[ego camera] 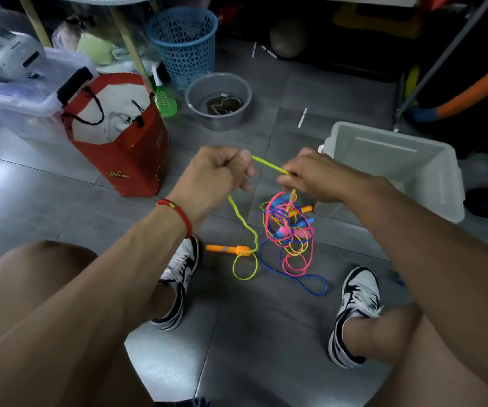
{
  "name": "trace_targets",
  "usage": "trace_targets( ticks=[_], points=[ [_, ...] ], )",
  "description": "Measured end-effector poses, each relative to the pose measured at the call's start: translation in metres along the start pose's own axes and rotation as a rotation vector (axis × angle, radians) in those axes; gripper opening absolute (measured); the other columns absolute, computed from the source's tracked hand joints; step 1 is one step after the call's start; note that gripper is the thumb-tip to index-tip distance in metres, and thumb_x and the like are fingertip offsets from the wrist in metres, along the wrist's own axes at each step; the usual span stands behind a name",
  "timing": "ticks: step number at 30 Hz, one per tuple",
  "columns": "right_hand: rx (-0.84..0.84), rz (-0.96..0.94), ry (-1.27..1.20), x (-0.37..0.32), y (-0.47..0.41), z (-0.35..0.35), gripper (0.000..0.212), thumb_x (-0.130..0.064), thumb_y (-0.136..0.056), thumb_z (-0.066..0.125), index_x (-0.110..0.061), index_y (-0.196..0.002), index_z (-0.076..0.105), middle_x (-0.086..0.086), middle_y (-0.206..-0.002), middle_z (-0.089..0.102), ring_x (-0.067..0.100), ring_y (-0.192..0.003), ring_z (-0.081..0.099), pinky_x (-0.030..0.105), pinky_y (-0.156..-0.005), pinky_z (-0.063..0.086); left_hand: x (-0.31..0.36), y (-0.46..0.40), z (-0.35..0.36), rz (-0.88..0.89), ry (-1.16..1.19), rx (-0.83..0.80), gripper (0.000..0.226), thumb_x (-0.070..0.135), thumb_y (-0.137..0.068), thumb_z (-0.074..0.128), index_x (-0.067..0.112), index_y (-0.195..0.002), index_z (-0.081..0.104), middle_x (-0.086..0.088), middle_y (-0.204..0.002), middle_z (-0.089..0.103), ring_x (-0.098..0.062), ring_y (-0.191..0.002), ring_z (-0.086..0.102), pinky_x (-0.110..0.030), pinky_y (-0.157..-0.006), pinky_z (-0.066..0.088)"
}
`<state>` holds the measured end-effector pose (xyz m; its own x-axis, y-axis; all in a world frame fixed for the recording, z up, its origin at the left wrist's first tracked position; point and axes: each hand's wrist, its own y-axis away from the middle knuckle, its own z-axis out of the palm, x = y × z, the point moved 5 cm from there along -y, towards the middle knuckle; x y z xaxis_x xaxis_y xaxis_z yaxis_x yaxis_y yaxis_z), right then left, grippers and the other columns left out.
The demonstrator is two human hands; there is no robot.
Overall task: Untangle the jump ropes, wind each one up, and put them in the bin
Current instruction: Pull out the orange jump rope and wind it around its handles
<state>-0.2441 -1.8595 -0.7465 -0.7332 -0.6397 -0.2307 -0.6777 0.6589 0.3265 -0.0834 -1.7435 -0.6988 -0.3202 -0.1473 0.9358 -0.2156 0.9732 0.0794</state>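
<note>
Both hands' fingers clamp yellow rope (269, 165), stretched between left hand (218, 171) and right hand (310, 177).

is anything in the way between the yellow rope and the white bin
Nothing on the floor blocks the white bin, which sits open just right of the right hand. The obstacle is the tangle: the yellow rope, held by both hands, left hand too, still runs into the pink and blue loops.

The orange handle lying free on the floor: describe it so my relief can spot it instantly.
Start at the white bin on the right, then drop to the rope tangle on the grey floor in front of it. Just left of the tangle, beside a black-and-white sneaker, lies the orange handle, joined to the yellow-green rope. The other orange handle is buried in the tangle.
</note>
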Motion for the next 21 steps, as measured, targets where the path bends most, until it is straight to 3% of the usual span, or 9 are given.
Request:
trace_targets(
  ticks=[2, 4, 7, 9, 11, 14, 17, 19, 21],
  points=[
    [-0.181, 0.155, 0.082, 0.035, 0.005, 0.024, 0.03, -0.047, -0.092, 0.051, -0.028, -0.069, 0.056, -0.002, -0.086, 0.06, 0.028, -0.098, 0.051, 0.038, -0.089, 0.045, 0.005, 0.001, -0.012, 0.049, 0.109, 0.093, 0.033, 0.033, -0.095, 0.053, 0.022, -0.067, 0.066, 0.001, -0.056, 0.062, -0.027, -0.065, 0.056, -0.047, -0.07, 0.05],
    [-0.279, 0.256, 0.102, 0.074, 0.003, 0.051, 0.018, -0.049, -0.085, 0.052, -0.038, -0.076, 0.062, 0.003, -0.103, 0.068, 0.03, -0.096, 0.06, 0.044, -0.092, 0.051, 0.007, 0.004, -0.026, 0.04, 0.158, 0.175, 0.032, 0.024, -0.1, 0.053, 0.018, -0.071, 0.063, -0.002, -0.055, 0.057, -0.026, -0.062, 0.06, -0.036, -0.069, 0.049],
    [-0.073, 0.282, 0.023, 0.07, 0.002, 0.031, 0.024, -0.042, -0.096, 0.051, -0.029, -0.087, 0.069, 0.004, -0.11, 0.07, 0.029, -0.104, 0.061, 0.039, -0.09, 0.047, -0.012, 0.005, -0.041, -0.156, -0.145, 0.11, 0.03, 0.011, -0.098, 0.051, 0.014, -0.072, 0.065, -0.006, -0.052, 0.056, -0.024, -0.056, 0.061, -0.027, -0.062, 0.045],
    [0.104, 0.258, 0.033, 0.05, 0.007, 0.005, 0.023, -0.04, -0.102, 0.05, -0.031, -0.107, 0.07, 0.001, -0.112, 0.067, 0.028, -0.121, 0.049, 0.047, -0.093, 0.038, -0.035, 0.006, -0.042, -0.337, -0.476, -0.08, 0.021, 0.006, -0.09, 0.051, 0.013, -0.079, 0.068, -0.009, -0.06, 0.066, -0.024, -0.059, 0.065, -0.028, -0.066, 0.052],
    [0.213, 0.205, 0.032, 0.038, 0.009, -0.013, 0.024, -0.036, -0.104, 0.05, -0.037, -0.119, 0.069, 0.0, -0.11, 0.067, 0.028, -0.125, 0.045, 0.05, -0.096, 0.035, -0.052, 0.012, -0.036, -0.437, -0.693, -0.251, 0.01, 0.016, -0.088, 0.058, 0.013, -0.095, 0.065, -0.005, -0.071, 0.074, -0.021, -0.067, 0.071, -0.032, -0.074, 0.059],
    [0.293, 0.125, -0.069, 0.021, 0.014, -0.03, 0.023, -0.028, -0.102, 0.054, -0.034, -0.113, 0.073, -0.005, -0.097, 0.072, 0.028, -0.117, 0.054, 0.046, -0.098, 0.042, -0.06, 0.013, -0.019, -0.43, -0.813, -0.328, 0.04, 0.037, -0.086, 0.067, 0.014, -0.118, 0.056, -0.007, -0.102, 0.074, -0.026, -0.101, 0.069, -0.031, -0.09, 0.052],
    [0.332, 0.01, -0.007, 0.0, 0.017, -0.04, 0.021, -0.039, -0.099, 0.057, -0.031, -0.094, 0.075, -0.014, -0.077, 0.068, 0.022, -0.107, 0.056, 0.043, -0.092, 0.039, -0.055, 0.006, 0.01, -0.362, -0.566, -0.306, 0.064, 0.037, -0.083, 0.076, 0.012, -0.135, 0.048, -0.004, -0.127, 0.059, -0.021, -0.124, 0.057, -0.021, -0.099, 0.041],
    [0.318, -0.047, -0.002, -0.011, 0.018, -0.04, 0.029, -0.046, -0.096, 0.06, -0.025, -0.082, 0.075, -0.014, -0.064, 0.059, 0.022, -0.098, 0.06, 0.038, -0.082, 0.038, -0.045, 0.002, 0.032, -0.278, -0.298, -0.307, 0.087, 0.048, -0.066, 0.082, 0.016, -0.14, 0.048, 0.002, -0.138, 0.055, -0.016, -0.13, 0.053, -0.029, -0.11, 0.041],
    [0.317, -0.1, 0.045, -0.02, 0.02, -0.037, 0.03, -0.049, -0.096, 0.06, -0.025, -0.083, 0.073, -0.011, -0.066, 0.056, 0.025, -0.097, 0.061, 0.037, -0.078, 0.035, -0.036, 0.002, 0.05, -0.212, -0.155, -0.329, 0.083, 0.052, -0.065, 0.078, 0.02, -0.136, 0.05, 0.004, -0.13, 0.064, -0.014, -0.121, 0.061, -0.038, -0.106, 0.047]
  ],
)
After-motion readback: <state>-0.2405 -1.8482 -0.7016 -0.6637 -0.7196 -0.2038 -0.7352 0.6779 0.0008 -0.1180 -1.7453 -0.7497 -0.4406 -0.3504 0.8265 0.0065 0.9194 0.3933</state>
